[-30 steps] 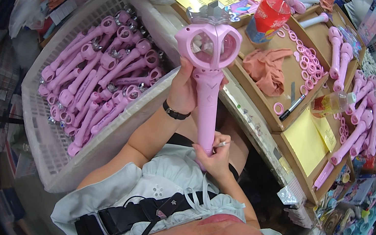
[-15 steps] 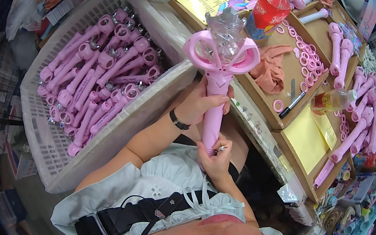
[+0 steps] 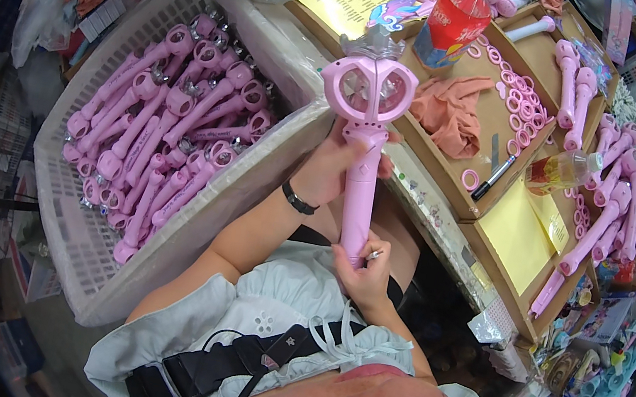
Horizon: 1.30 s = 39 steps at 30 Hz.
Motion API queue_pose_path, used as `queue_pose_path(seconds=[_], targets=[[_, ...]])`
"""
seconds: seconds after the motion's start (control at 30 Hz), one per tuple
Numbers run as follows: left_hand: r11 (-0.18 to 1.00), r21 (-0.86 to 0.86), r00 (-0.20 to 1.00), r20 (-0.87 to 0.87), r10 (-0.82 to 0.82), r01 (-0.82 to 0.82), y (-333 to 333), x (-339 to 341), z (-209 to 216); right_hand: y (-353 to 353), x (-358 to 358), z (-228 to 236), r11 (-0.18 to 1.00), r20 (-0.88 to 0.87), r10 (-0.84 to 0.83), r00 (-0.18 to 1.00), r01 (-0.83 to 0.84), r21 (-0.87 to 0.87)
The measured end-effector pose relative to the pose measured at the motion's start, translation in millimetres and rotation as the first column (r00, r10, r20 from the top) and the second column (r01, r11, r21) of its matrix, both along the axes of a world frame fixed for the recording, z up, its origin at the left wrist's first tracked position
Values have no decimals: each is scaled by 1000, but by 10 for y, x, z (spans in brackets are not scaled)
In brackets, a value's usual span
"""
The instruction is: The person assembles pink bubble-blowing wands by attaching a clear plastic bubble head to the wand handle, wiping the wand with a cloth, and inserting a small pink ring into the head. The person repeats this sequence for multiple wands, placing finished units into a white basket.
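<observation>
A pink toy wand (image 3: 358,205) stands nearly upright in front of me, with a looped head around a clear globe and a grey crown on top. My left hand (image 3: 329,171) is closed around the upper handle, just below the head; its thumb lies across the front. Lower down, my right hand (image 3: 366,275) grips the handle's bottom end. A small thin metal-tipped tool (image 3: 374,254) pokes out between the right fingers; its kind is not clear.
At left, a white plastic basket (image 3: 63,261) holds many similar pink wands. On the right, cardboard trays (image 3: 454,189) carry pink rings (image 3: 520,98), an orange cloth (image 3: 450,115) and a black marker (image 3: 495,176). A red bottle (image 3: 453,23) stands behind the wand.
The wand has turned about its long axis, so another side of its head and handle faces me. Its head sits slightly lower and further left. My right hand has barely moved.
</observation>
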<state>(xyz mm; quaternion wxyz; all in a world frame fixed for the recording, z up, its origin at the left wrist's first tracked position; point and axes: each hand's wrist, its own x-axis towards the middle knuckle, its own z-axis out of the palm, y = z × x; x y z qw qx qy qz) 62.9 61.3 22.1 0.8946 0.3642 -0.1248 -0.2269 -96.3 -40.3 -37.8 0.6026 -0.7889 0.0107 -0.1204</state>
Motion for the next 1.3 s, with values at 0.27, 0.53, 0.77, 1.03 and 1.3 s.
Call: queue_pose_path(seconds=[0.27,0.53,0.77,1.03,1.3], targets=[[998,54,994,110,-22,16,-11,-88,-37,1,-4,-23,999,56,6,998,-9,51],[973,25,974,18,228,-228,46,220,134,-364,251,486,961,-15,84,996,-85,-262],[980,38,979,61,195,-197,27,158,131,-424,840,1135,796,464,27,885,262,-546],[983,-39,977,115,180,-177,37,130,144,-368,984,1387,702,528,65,847,337,-627],[907,250,867,459,196,-338,100,137,253,-481,967,1347,758,514,75,854,287,-586]])
